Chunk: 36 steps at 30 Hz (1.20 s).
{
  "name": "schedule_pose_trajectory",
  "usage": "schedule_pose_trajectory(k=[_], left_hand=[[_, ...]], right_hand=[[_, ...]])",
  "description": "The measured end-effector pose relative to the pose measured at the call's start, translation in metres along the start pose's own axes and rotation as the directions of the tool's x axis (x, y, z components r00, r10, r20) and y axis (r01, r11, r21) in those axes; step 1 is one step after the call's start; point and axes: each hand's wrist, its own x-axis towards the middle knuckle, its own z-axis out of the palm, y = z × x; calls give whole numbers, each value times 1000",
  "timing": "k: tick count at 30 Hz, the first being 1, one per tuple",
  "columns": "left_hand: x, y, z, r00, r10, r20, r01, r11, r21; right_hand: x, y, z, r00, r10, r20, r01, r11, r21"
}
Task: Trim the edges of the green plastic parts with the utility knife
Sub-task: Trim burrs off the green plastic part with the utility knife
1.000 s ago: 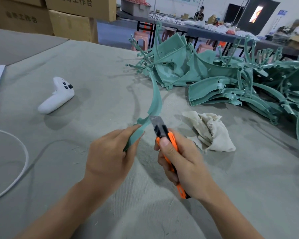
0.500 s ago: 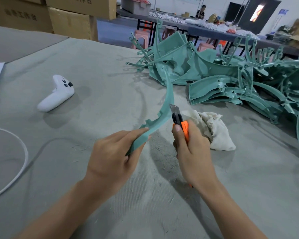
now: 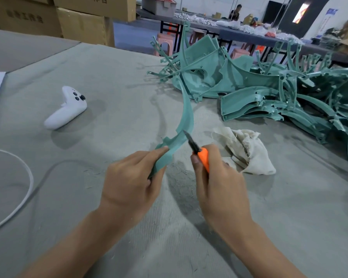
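My left hand (image 3: 133, 181) grips the lower end of a long curved green plastic strip (image 3: 186, 115), which arcs up and away over the grey table. My right hand (image 3: 219, 185) holds an orange utility knife (image 3: 201, 155); its dark blade points up-left, with the tip at the strip's right edge just above my left fingers. A big pile of green plastic parts (image 3: 269, 97) lies at the back right.
A crumpled cream cloth (image 3: 247, 149) lies just right of the knife. A white game controller (image 3: 66, 109) rests at the left, a white cable (image 3: 26, 187) curves along the left edge. Thin shavings dot the grey felt table (image 3: 109, 67). Cardboard boxes (image 3: 84, 23) stand behind.
The knife has slid back down along the strip's right edge toward my left hand, after moving up it half a second ago. The strip has tilted a little to the right.
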Motion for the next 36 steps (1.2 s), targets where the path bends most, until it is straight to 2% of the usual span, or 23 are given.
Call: schedule_pose_trajectory(k=[4, 8, 10, 12, 14, 16, 22, 24, 26, 28, 30, 36], left_hand=[[3, 0, -2, 998, -36, -53, 37, 999, 18], [6, -1, -3, 997, -35, -72, 35, 999, -3], [6, 0, -3, 998, -33, -61, 32, 999, -26], [7, 2, -4, 998, -18, -64, 14, 998, -60], [10, 6, -5, 996, 0, -85, -7, 996, -85], [11, 9, -6, 994, 10, -108, -21, 995, -99], [10, 10, -6, 995, 33, -95, -44, 992, -117], [8, 10, -6, 996, 43, -74, -51, 992, -117], [7, 9, -6, 998, 48, -50, -53, 992, -113], [7, 9, -6, 998, 45, -43, -50, 992, -112], [8, 8, -7, 998, 48, -47, -53, 992, -110], [7, 6, -6, 998, 46, -48, -50, 995, -81]], right_hand=[[-5, -12, 2, 999, -44, -7, 44, 999, 17], [-8, -12, 0, 994, -71, 82, 51, 974, 220], [-7, -9, -3, 984, -61, 168, -29, 872, 488], [-4, -3, -5, 962, -23, 273, -185, 680, 710], [0, 1, -7, 933, 43, 357, -321, 548, 772], [5, 7, -8, 915, 127, 383, -392, 507, 768], [17, 25, -3, 913, 318, 257, -402, 581, 708], [18, 28, -1, 932, 331, 148, -346, 694, 631], [17, 29, 0, 966, 258, 24, -240, 853, 463], [17, 31, 1, 983, 169, -67, -139, 936, 324], [19, 31, 2, 986, 121, -116, -90, 965, 245], [12, 28, 4, 990, 26, -137, 10, 967, 255]])
